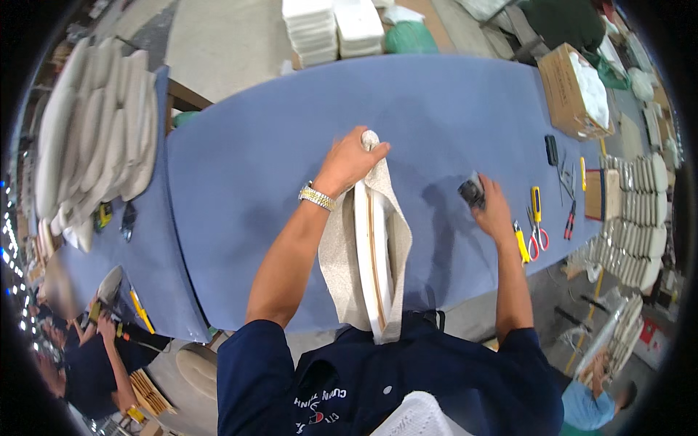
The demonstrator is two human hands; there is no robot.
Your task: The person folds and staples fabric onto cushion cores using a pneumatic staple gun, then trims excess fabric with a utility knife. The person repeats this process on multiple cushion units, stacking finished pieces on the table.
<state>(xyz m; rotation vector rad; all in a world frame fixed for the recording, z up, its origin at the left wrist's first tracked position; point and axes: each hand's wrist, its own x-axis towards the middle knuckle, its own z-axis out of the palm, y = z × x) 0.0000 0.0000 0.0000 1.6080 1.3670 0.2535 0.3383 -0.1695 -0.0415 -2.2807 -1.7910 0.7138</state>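
Observation:
A long, narrow cushion panel [373, 247] stands on edge in front of me, one end against my body. White padding and a thin brown strip show along its edge. Beige fabric [342, 272] wraps both its sides, with the long edges parted. At the far end my left hand [349, 161] is closed on the gathered fabric. To the right, held above the table, my right hand [494, 209] is closed round a dark hand tool [471, 192]; its exact kind is blurred. The two hands are well apart.
Blue cloth covers the table [269, 131]. Scissors [538, 238], yellow-handled cutters [536, 203] and pliers lie at the right. A cardboard box [571, 94] stands at the far right. Beige cushions [102, 131] are stacked at the left. Other people work at lower left and lower right.

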